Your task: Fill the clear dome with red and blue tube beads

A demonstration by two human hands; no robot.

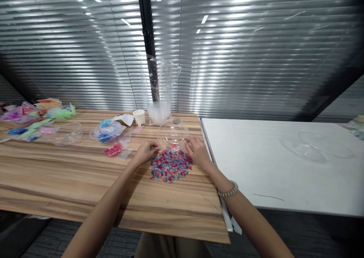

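Observation:
A spread of small red, blue and clear tube-like pieces (171, 166) lies on the wooden table (113, 197). Just behind it is a clear round plastic container (174, 131), with a few red pieces seen at its near edge. My left hand (146, 151) is at the left edge of the pieces, fingers pressed together; what they pinch, if anything, is too small to name. On the other side, my right hand (196, 150) has its curled fingers at the container's lower right rim, above the pieces. A beaded bracelet (229, 189) is on my right wrist.
Behind the container stand a stack of clear bowls in a plastic bag (159, 112) and a paper cup (139, 118). A bag of red pieces (113, 149), a filled clear container (108, 132) and colored packets (59, 112) lie left. A white table (273, 167) adjoins at right, bearing clear lids (309, 152).

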